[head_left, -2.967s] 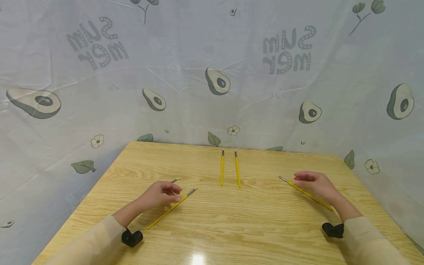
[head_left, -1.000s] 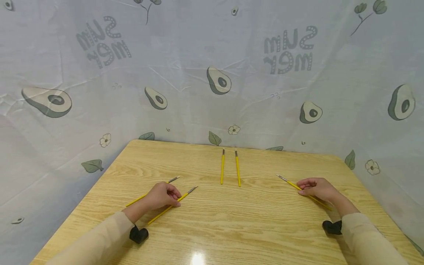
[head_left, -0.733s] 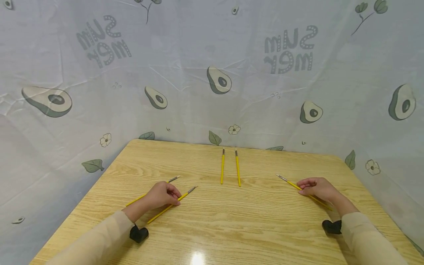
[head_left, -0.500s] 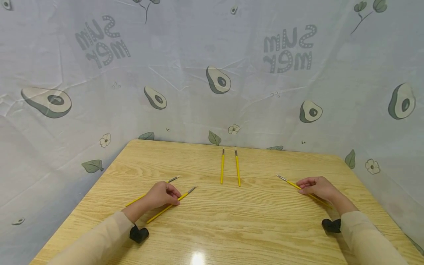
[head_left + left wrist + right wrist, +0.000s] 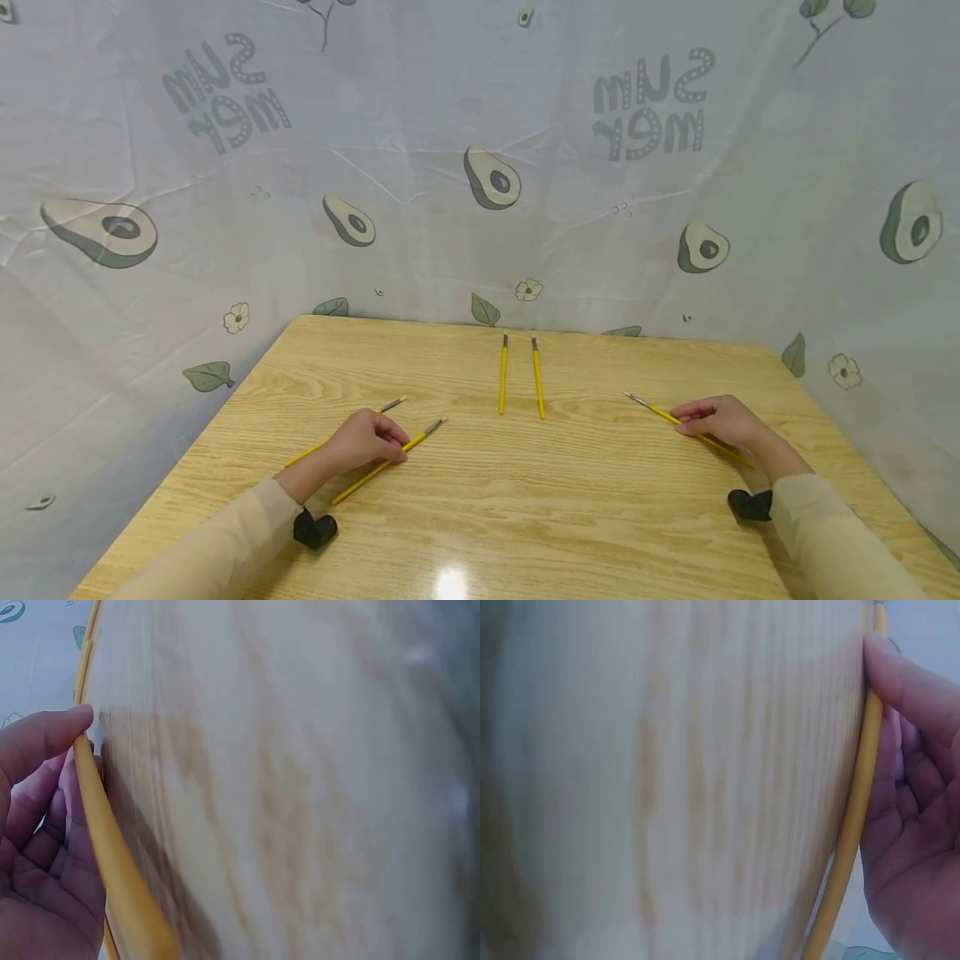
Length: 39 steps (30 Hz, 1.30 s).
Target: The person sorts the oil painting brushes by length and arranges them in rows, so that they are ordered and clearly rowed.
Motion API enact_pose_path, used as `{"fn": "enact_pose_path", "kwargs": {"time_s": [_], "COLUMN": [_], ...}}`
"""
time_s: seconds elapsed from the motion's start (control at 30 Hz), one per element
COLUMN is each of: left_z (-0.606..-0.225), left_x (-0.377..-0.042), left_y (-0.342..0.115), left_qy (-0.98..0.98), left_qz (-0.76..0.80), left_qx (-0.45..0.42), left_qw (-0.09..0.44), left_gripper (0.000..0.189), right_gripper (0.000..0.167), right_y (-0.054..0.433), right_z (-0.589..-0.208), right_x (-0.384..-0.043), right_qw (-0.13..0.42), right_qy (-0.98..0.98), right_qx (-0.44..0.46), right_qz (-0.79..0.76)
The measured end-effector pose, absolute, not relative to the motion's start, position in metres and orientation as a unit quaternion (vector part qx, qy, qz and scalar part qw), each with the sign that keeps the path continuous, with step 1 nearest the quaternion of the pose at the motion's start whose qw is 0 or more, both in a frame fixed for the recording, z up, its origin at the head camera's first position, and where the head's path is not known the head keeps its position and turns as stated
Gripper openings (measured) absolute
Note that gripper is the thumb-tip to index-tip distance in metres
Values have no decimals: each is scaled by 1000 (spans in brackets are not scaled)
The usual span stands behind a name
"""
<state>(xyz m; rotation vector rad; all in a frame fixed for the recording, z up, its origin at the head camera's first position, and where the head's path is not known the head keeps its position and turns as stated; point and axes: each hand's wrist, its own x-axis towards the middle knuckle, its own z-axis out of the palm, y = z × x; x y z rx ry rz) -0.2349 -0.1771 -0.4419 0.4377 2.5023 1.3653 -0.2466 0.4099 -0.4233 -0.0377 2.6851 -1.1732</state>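
Left hand: thumb and fingers narrowed, pinching the left brush; its tip projects ahead of the fingertips, its handle runs back below them. Right hand: likewise pinching the right brush, tip out past the fingertips, handle behind them. A third brush lies on the table beyond the left fingers, partly hidden by that hand. Two more, one beside the other, lie apart, between both hands and farther out than either's fingertips.
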Motion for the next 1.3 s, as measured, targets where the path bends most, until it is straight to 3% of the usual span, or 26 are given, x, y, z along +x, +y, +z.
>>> {"fn": "enact_pose_path", "kwargs": {"time_s": [0.57,1.3], "left_z": [-434,-422], "left_x": [-236,-229], "left_y": [-174,-159], "left_qy": [850,815], "left_qz": [496,547], "left_qx": [109,121], "left_qw": [141,148], "left_gripper": [19,22], "right_gripper": [52,49], "right_y": [410,373], "right_z": [-421,-404], "right_x": [-248,-238], "right_qw": [95,143], "right_qy": [921,871], "right_qx": [-5,-40], "right_qz": [-377,-468]}}
